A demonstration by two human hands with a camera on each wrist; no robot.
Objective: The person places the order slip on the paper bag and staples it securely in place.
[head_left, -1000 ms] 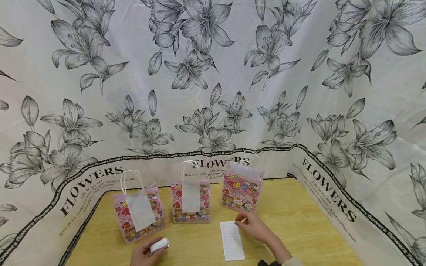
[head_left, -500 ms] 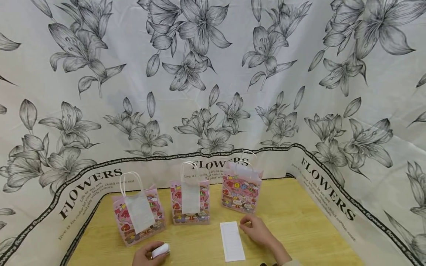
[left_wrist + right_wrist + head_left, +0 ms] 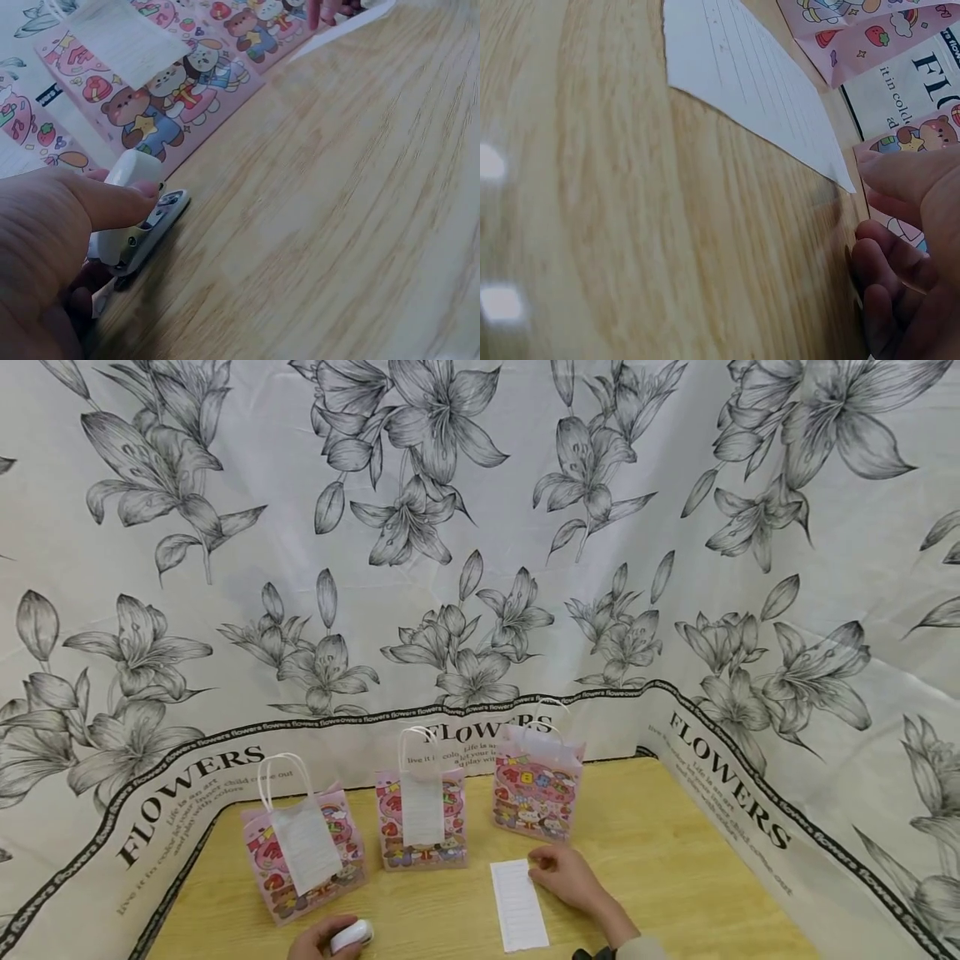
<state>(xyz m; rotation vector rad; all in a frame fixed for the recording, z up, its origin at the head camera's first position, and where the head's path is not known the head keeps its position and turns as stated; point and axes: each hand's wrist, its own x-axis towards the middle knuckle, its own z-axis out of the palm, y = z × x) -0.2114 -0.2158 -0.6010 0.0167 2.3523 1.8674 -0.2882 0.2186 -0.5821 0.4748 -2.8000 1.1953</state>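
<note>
My left hand [image 3: 324, 937] grips a small white stapler [image 3: 351, 935], the thumb lying over its top, close above the table in the left wrist view. A narrow strip of lined white paper [image 3: 519, 906] lies flat at the front middle of the table. At its top right corner is my right hand [image 3: 567, 878]. In the right wrist view the right thumb [image 3: 896, 174] is close beside the corner of the paper, and the other fingers [image 3: 881, 251] are loosely curled with nothing seen between them.
Three pink cartoon gift bags stand along the back: the left bag [image 3: 281, 897] and middle bag [image 3: 392, 843] each have a white paper slip hanging in front. The right bag [image 3: 536, 785] shows none. A flower-printed cloth [image 3: 480, 535] encloses the wooden table [image 3: 645, 827].
My right hand moved slightly off the paper, then came back to its top right corner. My left hand, still holding the stapler, shifted a little toward the near edge.
</note>
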